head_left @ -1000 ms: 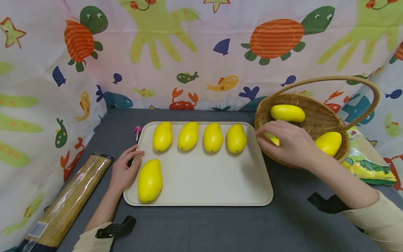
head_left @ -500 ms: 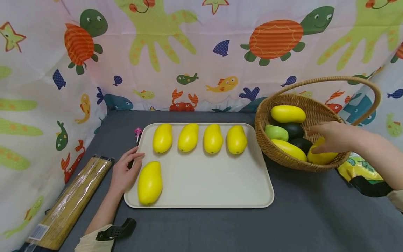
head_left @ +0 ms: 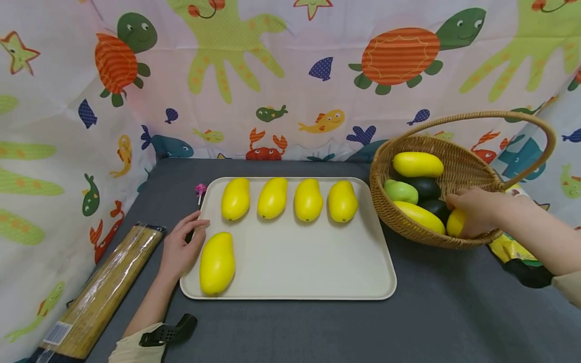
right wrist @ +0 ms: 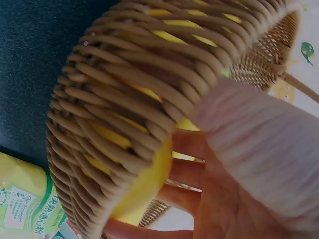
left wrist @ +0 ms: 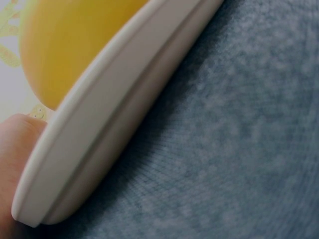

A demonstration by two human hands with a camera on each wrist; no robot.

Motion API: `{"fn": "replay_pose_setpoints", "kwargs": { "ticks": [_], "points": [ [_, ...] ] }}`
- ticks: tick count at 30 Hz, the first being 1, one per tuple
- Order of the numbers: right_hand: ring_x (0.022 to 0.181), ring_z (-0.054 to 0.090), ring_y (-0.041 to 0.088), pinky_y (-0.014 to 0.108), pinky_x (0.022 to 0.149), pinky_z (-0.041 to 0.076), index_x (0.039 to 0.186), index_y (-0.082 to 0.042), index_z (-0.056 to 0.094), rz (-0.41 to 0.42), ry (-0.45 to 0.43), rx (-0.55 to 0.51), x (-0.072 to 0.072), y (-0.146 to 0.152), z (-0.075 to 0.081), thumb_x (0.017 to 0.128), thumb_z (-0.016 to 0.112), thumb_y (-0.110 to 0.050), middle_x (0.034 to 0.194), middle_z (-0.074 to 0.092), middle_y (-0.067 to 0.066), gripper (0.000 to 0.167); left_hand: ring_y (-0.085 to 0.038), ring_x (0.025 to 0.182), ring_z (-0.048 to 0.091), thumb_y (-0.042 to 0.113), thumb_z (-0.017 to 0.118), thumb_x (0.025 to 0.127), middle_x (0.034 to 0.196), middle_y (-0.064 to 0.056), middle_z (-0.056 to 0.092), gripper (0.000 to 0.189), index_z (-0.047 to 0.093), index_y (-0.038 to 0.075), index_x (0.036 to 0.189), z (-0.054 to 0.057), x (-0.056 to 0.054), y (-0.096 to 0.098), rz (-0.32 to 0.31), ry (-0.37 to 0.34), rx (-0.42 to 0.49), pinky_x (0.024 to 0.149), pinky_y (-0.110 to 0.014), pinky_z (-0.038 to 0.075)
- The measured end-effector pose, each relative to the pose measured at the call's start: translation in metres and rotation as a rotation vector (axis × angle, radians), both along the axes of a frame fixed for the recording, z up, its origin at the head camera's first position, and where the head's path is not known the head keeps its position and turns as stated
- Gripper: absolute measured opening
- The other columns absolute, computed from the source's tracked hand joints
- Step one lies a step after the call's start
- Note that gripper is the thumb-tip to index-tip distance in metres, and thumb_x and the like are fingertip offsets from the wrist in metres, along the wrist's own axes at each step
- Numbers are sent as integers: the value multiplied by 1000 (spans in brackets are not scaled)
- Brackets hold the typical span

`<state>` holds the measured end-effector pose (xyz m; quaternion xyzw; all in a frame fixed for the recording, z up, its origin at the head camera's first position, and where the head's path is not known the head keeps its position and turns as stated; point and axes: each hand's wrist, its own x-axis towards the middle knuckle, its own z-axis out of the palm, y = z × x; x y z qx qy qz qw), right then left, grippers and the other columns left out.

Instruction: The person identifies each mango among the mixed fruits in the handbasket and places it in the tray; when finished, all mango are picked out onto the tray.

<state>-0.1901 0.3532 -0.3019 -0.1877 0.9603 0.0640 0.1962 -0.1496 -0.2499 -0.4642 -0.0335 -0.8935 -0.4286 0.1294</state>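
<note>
My right hand (head_left: 478,212) reaches into the wicker basket (head_left: 408,239) and grips a yellow mango (head_left: 456,222) at its right side. The right wrist view shows fingers (right wrist: 187,172) around that mango (right wrist: 149,184), behind the woven rim. My left hand (head_left: 181,247) rests at the left rim of the cream tray (head_left: 308,262), fingers relaxed, touching the edge. A single mango (head_left: 217,263) lies at the tray's front left, close to this hand. Along the back of the tray, several mangoes (head_left: 308,199) stand in a row.
The basket also holds a green fruit (head_left: 401,192), dark avocado-like fruits (head_left: 424,187) and yellow fruits (head_left: 418,165), under a tall handle (head_left: 490,115). A yellow-green packet (head_left: 510,250) lies right of it. Packed noodles or sticks (head_left: 102,287) and a lollipop (head_left: 200,190) lie left.
My right hand has moved from the basket's left side to its right side and lowered onto a mango there, now gripping it. My left hand has stayed at the tray's rim.
</note>
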Motion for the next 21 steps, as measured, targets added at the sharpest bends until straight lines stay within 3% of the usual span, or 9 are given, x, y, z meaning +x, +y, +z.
{"fn": "replay_pose_setpoints", "kwargs": {
  "ticks": [6,11,14,21],
  "points": [
    [85,51,35,50,69,50,121,6,57,30,24,35,2,-3,-4,63,85,-16,103,59,18,67,-38,135,39,21,55,100,147,-11,46,28,68,7,120,-1,0,-1,-1,-11,2,106,-60,32],
    [76,47,20,34,60,41,110,-11,62,86,-28,-71,3,-2,1,73,79,-21,95,56,3,42,-38,135,39,22,54,100,147,-10,46,28,68,7,121,-1,0,-1,-2,-13,8,107,-60,31],
    [75,46,16,30,60,37,107,-17,63,98,-61,-139,4,-1,4,79,76,-25,97,55,-1,32,-37,135,39,21,55,99,147,-10,46,28,68,8,120,-2,-1,-1,-2,-7,7,107,-59,31],
    [80,49,17,31,62,41,115,-14,62,82,-25,-176,7,6,8,75,80,-27,104,59,2,46,-37,135,39,20,55,99,146,-10,46,27,68,7,120,-2,-2,-1,-9,6,7,107,-59,32]
  ]
}}
